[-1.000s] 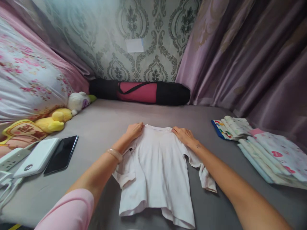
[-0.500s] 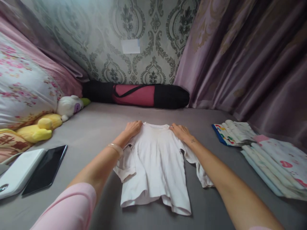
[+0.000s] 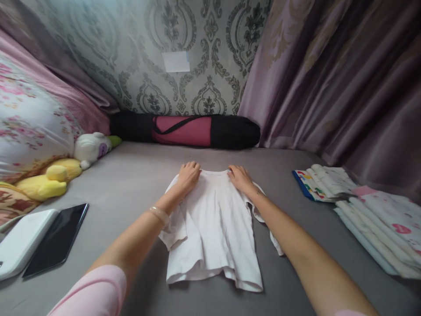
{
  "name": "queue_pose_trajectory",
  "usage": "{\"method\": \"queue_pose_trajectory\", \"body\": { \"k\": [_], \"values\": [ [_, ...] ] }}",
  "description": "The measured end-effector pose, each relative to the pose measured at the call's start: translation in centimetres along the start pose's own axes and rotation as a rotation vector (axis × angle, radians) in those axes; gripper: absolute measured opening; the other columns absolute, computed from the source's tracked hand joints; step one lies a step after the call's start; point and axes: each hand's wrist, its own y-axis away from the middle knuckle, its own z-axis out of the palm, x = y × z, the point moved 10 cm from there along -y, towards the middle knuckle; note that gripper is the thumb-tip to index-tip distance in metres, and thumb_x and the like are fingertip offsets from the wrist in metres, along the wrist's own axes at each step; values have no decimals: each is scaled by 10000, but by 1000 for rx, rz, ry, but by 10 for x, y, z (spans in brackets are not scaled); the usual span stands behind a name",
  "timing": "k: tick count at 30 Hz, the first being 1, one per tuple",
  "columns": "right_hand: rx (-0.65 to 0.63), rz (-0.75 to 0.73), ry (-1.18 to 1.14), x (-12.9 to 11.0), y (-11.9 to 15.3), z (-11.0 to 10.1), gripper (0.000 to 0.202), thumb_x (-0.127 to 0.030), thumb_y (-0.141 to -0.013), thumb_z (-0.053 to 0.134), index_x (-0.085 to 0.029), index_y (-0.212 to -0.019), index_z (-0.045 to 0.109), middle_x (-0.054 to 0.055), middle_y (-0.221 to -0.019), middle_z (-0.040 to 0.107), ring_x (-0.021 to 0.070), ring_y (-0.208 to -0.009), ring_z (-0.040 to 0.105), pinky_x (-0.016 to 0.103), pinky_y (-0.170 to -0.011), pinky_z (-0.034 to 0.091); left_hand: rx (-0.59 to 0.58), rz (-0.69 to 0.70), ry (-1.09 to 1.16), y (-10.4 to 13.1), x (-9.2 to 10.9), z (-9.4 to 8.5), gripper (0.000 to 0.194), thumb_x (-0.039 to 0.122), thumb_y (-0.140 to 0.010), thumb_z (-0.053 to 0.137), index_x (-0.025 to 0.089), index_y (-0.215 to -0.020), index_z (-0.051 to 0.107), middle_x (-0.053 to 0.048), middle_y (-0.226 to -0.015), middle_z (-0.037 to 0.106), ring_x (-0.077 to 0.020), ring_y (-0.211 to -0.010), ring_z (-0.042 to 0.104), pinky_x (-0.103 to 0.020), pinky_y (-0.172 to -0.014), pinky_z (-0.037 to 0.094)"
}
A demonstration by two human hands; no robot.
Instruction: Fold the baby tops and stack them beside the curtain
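A small white long-sleeved shirt (image 3: 219, 228) lies spread on the grey bed sheet, collar away from me, with soft creases down its front and a wavy lower hem. My left hand (image 3: 190, 177) is closed on the left side of the collar, fingers curled over the edge. On the opposite side my right hand (image 3: 240, 177) pinches the collar's right end. The shirt's left sleeve is bent down beside the body, partly under my forearm. My right forearm hides much of the other sleeve.
A black and pink long bag (image 3: 184, 130) lies along the wall. To the right are folded clothes (image 3: 384, 224) and a smaller folded stack (image 3: 324, 182). At left lie a black phone (image 3: 57, 239), a white device (image 3: 26, 243), plush toys (image 3: 44, 182) and a floral pillow (image 3: 29, 118).
My left hand has moved right along the shirt's shoulder to the collar. My right hand has shifted slightly left, closer to the neckline. The view has turned slightly.
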Motion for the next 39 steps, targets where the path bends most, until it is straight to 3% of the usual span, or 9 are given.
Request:
{"method": "queue_pose_trajectory", "body": {
  "k": [5,16,23,26,28,30,33,36,39],
  "values": [
    [33,13,-41,-5,-4,5,302,-239,-972,426,-172,-1226,574,94,-1237,620,227,-1136,520,303,-944,345,-71,181,116,4,22,20,317,263,-992,294,156,-1076,580,-133,-1122,580,-237,-1019,555,-348,-915,429],
    [151,-8,110,-13,3,-5,317,-223,-980,377,-162,-1219,577,140,-1238,574,273,-1117,480,369,-940,346,-29,119,195,9,8,44,584,474,-987,281,84,-1404,400,-181,-1491,396,-287,-1409,305,-402,-1148,249],
    [-93,-140,62,-44,21,8,365,-40,-893,372,-162,-1109,641,134,-1207,609,236,-1129,531,316,-931,408,-164,109,182,8,9,57,697,560,-970,224,109,-1496,291,-158,-1569,271,-313,-1470,159,-432,-1171,180],
    [-136,-132,-252,-22,25,-10,270,-146,-908,454,-185,-1059,674,82,-1137,676,194,-1056,597,272,-914,443,-213,99,177,8,10,58,723,572,-966,195,97,-1508,261,-172,-1582,221,-317,-1474,135,-440,-1166,179],
    [-60,-26,-433,18,32,-34,250,-194,-918,455,-170,-1018,682,70,-1032,714,171,-945,638,253,-845,480,-235,105,167,7,11,58,721,561,-967,193,89,-1509,252,-176,-1583,214,-308,-1477,123,-441,-1164,176],
    [-27,167,-551,67,51,-48,221,-228,-919,475,-140,-924,677,80,-897,729,151,-790,658,230,-721,505,-266,118,154,6,11,60,714,541,-968,205,78,-1508,245,-181,-1583,209,-303,-1479,114,-442,-1164,168],
    [-191,513,-664,124,102,-36,214,-272,-906,549,-134,-762,626,77,-735,705,114,-583,626,199,-551,487,-327,124,132,1,10,63,712,534,-960,232,79,-1508,240,-197,-1580,206,-321,-1473,132,-459,-1149,187],
    [-362,651,-692,140,145,-19,278,-352,-867,631,-142,-690,593,49,-627,657,103,-508,587,194,-483,462,-357,75,69,-5,11,55,690,539,-940,321,105,-1476,314,-218,-1557,256,-361,-1449,191,-494,-1121,216],
    [-421,534,-638,129,152,-13,303,-407,-817,677,-146,-681,607,4,-549,594,84,-474,523,170,-433,388,-278,54,2,-11,32,28,576,415,-899,494,136,-1398,428,-218,-1489,366,-379,-1376,316,-505,-1080,271]
  ]
}}
